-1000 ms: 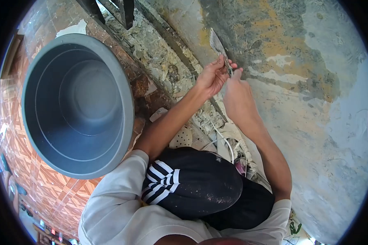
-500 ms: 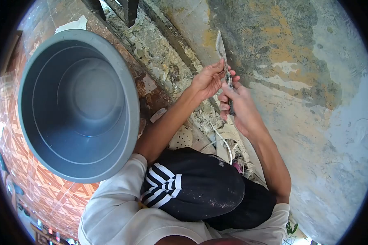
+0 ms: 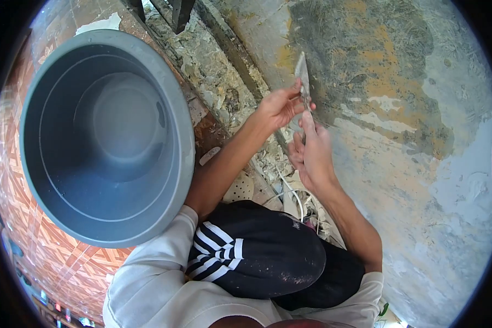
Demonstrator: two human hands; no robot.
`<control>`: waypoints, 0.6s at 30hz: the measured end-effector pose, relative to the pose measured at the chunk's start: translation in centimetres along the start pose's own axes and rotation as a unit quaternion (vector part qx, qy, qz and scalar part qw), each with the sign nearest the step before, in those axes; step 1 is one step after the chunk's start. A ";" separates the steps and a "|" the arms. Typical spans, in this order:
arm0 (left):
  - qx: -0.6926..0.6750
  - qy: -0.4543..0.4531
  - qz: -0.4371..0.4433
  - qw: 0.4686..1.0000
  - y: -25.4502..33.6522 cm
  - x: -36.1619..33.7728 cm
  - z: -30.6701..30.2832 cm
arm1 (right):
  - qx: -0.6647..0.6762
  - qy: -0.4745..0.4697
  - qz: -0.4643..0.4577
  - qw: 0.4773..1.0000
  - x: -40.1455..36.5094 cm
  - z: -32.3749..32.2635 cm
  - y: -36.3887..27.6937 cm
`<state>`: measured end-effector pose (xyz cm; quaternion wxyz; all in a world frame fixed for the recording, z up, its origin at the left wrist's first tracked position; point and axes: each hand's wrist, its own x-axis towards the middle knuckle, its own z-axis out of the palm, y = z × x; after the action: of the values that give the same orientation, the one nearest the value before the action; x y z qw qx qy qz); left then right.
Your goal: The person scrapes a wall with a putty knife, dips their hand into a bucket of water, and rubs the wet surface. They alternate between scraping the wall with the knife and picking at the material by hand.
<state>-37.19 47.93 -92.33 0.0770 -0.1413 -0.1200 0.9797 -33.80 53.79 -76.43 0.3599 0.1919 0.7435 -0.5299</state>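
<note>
A knife (image 3: 304,74) with a pointed, pale-smeared blade is held up in front of the wall, tip away from me. My left hand (image 3: 280,109) pinches the lower part of the blade, thumb on the near side and fingertips behind it. Lower down, my right hand (image 3: 315,153) is closed round the handle, its thumb stretched along it towards the blade. Most of the handle is hidden by this hand. Beside my left arm stands a large grey tub (image 3: 188,131), with what looks like shallow water at its bottom.
A patchy wall (image 3: 399,180) with peeled paint and bare grey areas fills the right side. Crumbled plaster debris (image 3: 213,82) lies along its foot, with a white cable (image 3: 292,191) near my knee. Patterned reddish tiles (image 3: 49,218) lie left of the tub.
The knife has turned so its blade shows broader, and its tip has moved slightly down and right. My right hand has rolled over the handle, hiding more of it.
</note>
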 end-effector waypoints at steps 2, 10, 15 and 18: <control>-0.016 0.020 -0.002 1.000 0.5 1.2 -1.2 | -0.002 0.020 0.005 1.000 1.5 0.7 -0.2; -0.020 0.019 -0.004 1.000 1.1 0.8 0.2 | 0.016 0.040 -0.032 0.999 1.3 1.9 0.8; -0.042 -0.007 -0.016 0.999 0.8 1.1 -0.8 | 0.034 0.037 -0.004 0.999 -0.7 2.6 -0.5; -0.027 0.002 -0.007 1.000 1.3 1.5 -0.5 | 0.020 0.049 -0.031 0.998 0.2 2.2 0.4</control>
<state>-38.63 47.07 -93.50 0.0805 -0.1442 -0.1476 0.9752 -32.94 51.84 -77.22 0.3022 0.2017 0.7550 -0.5459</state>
